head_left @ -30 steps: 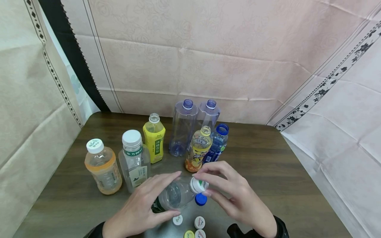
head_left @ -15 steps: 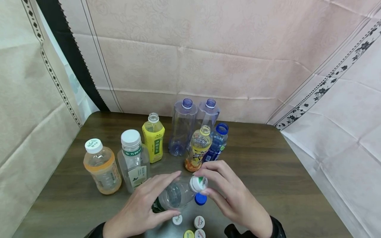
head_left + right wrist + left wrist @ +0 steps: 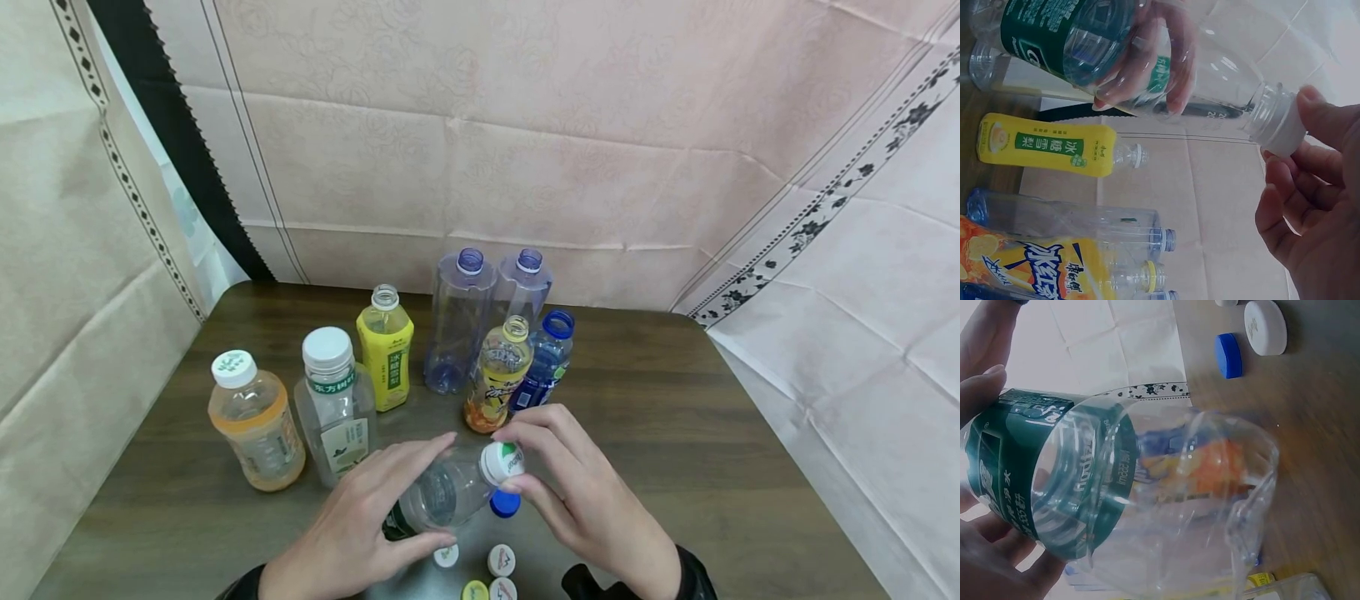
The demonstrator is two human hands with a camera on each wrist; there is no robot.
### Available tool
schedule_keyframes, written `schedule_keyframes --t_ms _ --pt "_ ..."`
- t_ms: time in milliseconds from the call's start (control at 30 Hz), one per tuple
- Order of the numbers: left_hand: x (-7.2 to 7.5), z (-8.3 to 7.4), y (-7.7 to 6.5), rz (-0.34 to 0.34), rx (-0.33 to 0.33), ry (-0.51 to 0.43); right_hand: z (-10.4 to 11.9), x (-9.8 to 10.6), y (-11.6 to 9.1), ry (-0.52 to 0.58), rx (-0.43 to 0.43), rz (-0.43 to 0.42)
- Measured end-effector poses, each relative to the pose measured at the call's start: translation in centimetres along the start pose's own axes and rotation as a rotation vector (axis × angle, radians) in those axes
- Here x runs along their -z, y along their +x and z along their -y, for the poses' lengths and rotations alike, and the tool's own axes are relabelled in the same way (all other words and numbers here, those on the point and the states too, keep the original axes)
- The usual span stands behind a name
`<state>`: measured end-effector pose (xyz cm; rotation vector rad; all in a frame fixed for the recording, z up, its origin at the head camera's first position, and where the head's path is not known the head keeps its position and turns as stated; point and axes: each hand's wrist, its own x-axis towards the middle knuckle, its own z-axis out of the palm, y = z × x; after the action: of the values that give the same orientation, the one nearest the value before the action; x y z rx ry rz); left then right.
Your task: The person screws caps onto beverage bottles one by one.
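A clear plastic bottle [image 3: 446,492] with a green label lies tilted in my left hand [image 3: 367,517], its neck pointing up and to the right. The left fingers and thumb grip it around the label, as the left wrist view of the bottle [image 3: 1110,481] shows. On the neck sits a white cap [image 3: 501,462] with a green mark. My right hand [image 3: 577,492] pinches that cap between thumb and fingers; the right wrist view shows the cap [image 3: 1285,125] against the bottle's mouth. Part of the label is hidden by the left hand in the head view.
White-capped bottles [image 3: 257,417] [image 3: 337,408] stand left. Behind are a yellow-labelled bottle [image 3: 386,358], two tall clear bottles [image 3: 459,325] [image 3: 523,287], an iced-tea bottle [image 3: 498,375] and a blue bottle [image 3: 551,354]. A blue cap [image 3: 505,502] and several loose caps [image 3: 502,560] lie in front.
My right hand has shifted slightly left and its fingers have changed place on the white cap. The left hand and the bottle stay almost where they were.
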<state>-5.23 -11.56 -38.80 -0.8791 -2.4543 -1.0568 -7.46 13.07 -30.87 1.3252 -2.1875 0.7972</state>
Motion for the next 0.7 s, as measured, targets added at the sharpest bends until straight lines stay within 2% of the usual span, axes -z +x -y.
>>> schedule_keyframes --t_ms 233,367,700 --pt "-0.07 -0.22 -0.01 -0.025 -0.009 0.024 0.06 -0.24 0.04 -0.051 -0.046 -0.037" --pt "-0.03 -0.39 0.00 -0.033 -0.012 0.040 0.03 -0.39 0.11 -0.073 -0.036 -0.078" --pt "-0.12 -0.66 -0.07 -0.052 -0.004 0.060 0.40 -0.36 0.19 -0.119 -0.113 -0.109"
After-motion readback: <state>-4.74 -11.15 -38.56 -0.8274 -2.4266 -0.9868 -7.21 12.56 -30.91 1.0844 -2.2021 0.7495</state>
